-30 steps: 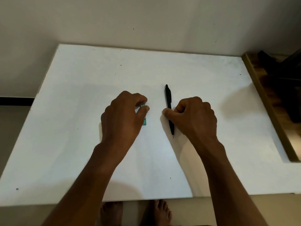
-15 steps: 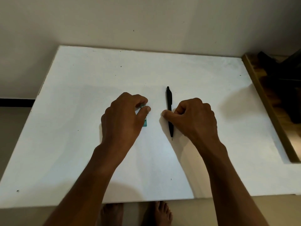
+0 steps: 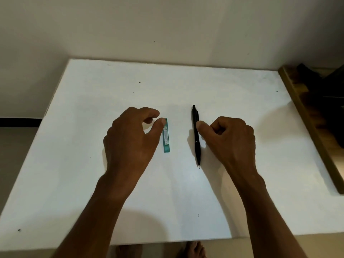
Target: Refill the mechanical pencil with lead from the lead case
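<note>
The slim teal translucent plastic lead case (image 3: 165, 135) lies flat on the white counter (image 3: 242, 108), contents indiscernible. Left hand (image 3: 130, 140) fingers spread open, thumb at the case; right hand (image 3: 229, 140) fingers curled, thumb touching the black mechanical pencil (image 3: 196, 135) right of the case.

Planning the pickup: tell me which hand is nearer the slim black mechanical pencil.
Right. The right hand sits just right of the slim black mechanical pencil, thumb tip against its barrel. The left hand is farther left, beyond the teal lead case.

white table (image 3: 242, 202), wooden shelf (image 3: 305, 116), bare feet (image 3: 193, 249).
</note>
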